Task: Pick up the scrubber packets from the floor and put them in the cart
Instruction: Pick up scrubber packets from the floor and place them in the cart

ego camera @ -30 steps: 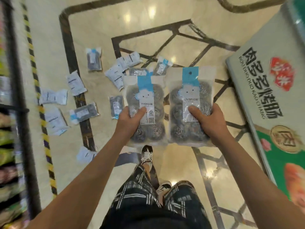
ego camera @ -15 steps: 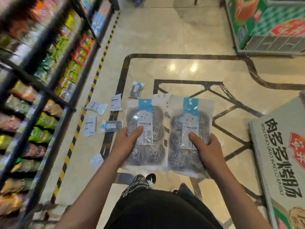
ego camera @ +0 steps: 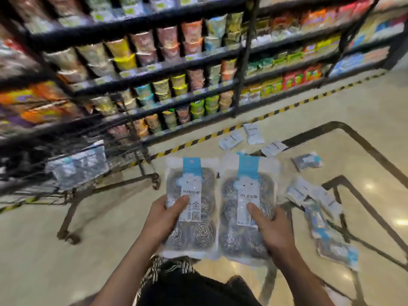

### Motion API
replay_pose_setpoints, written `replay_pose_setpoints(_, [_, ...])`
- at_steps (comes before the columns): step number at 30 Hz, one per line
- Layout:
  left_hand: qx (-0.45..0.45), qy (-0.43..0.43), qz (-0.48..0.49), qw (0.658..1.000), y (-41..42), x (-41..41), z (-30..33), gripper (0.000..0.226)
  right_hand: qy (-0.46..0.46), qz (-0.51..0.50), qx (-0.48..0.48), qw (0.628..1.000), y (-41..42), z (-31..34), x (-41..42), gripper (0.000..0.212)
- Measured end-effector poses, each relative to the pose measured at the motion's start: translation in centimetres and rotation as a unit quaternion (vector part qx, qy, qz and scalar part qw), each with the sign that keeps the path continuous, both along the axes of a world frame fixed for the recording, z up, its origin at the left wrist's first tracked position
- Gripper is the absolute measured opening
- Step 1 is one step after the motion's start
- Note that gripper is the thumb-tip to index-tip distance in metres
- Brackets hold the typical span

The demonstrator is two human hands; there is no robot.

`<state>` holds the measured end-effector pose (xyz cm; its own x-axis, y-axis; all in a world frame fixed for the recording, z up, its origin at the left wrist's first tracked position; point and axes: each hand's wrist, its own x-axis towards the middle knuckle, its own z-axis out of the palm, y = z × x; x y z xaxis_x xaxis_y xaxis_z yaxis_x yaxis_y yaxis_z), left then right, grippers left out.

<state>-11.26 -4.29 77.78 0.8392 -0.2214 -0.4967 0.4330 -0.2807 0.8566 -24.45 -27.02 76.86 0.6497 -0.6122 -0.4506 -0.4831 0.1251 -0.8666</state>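
Note:
My left hand (ego camera: 164, 219) grips a clear packet of steel scrubbers (ego camera: 194, 184) with a blue header, thumb on its label. My right hand (ego camera: 272, 229) grips a second, like packet (ego camera: 245, 241) beside it. Both packets are held upright in front of me, above the floor. The black wire cart (ego camera: 72, 151) stands to the left, blurred, with a scrubber packet (ego camera: 77, 165) lying in it. Several more packets lie on the floor to the right, among them a long one (ego camera: 331, 237) and a dark small one (ego camera: 307, 161).
Black shelves (ego camera: 154, 71) stocked with cup noodles and snacks fill the back. A yellow-and-black striped line (ego camera: 260, 118) runs along their foot. White packets (ego camera: 231, 140) lie near it. My plaid shorts (ego camera: 172, 270) show below the hands. The floor is glossy beige with dark inlay.
My view has swung left: shelves now fill the back and the cart has come into sight at left. Both hands still hold their packets; the floor packets now lie to the right.

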Motion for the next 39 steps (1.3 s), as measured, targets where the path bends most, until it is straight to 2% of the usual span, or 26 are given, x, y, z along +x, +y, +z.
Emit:
replay_pose_setpoints(3, [-0.009, 0.007, 0.104, 0.994, 5.5, 0.9, -0.1, 0.016, 0.006, 0.095, 0.004, 0.995, 2.9, 0.3, 5.8, 0.086])
replay_pose_setpoints(5, [-0.011, -0.001, 0.169, 0.986, 9.0, 1.7, -0.3, 0.012, -0.003, 0.146, 0.001, 0.989, 5.4, 0.6, 9.5, 0.098])
replay_pose_setpoints(7, [-0.009, -0.009, 0.220, 0.975, 12.2, 2.7, -0.4, 0.010, 0.000, 0.183, 0.006, 0.983, 8.1, 0.9, 13.1, 0.090])
replay_pose_setpoints(10, [-0.012, -0.002, 0.273, 0.962, 17.5, 4.8, -1.0, 0.012, 0.005, 0.240, 0.014, 0.971, 13.0, 0.7, 18.3, 0.049])
replay_pose_setpoints(12, [-0.016, 0.004, 0.287, 0.958, 19.8, 6.4, -1.1, 0.013, 0.010, 0.248, 0.016, 0.969, 15.7, 1.0, 21.0, 0.041])
replay_pose_setpoints(15, [-0.011, 0.000, 0.312, 0.950, 25.1, 10.5, -1.9, 0.015, 0.016, 0.276, 0.001, 0.961, 21.3, 0.3, 26.8, 0.041])
replay_pose_setpoints(18, [-0.001, -0.009, 0.320, 0.947, 29.6, 15.2, -2.7, 0.017, 0.015, 0.287, -0.010, 0.958, 25.6, -0.1, 31.9, 0.050])
replay_pose_setpoints(26, [0.003, -0.013, 0.314, 0.949, 35.9, 28.3, -4.2, 0.015, 0.019, 0.294, -0.021, 0.956, 31.1, -1.5, 43.7, 0.059])
replay_pose_setpoints(28, [0.023, -0.016, 0.311, 0.950, 36.5, 31.7, -4.7, 0.024, 0.011, 0.286, -0.018, 0.958, 32.0, -2.5, 47.0, 0.062])
replay_pose_setpoints(31, [0.035, -0.001, 0.316, 0.948, 37.4, 37.2, -5.9, 0.045, 0.004, 0.284, -0.032, 0.958, 33.2, -4.2, 52.8, 0.050])
replay_pose_setpoints(35, [0.061, 0.022, 0.324, 0.944, 38.0, 44.5, -7.7, 0.022, 0.017, 0.320, -0.052, 0.946, 35.3, -6.9, 60.9, 0.074])
replay_pose_setpoints(39, [0.089, 0.039, 0.297, 0.950, 38.6, 51.4, -9.6, 0.026, 0.042, 0.337, -0.047, 0.939, 37.0, -9.6, 68.1, 0.050])
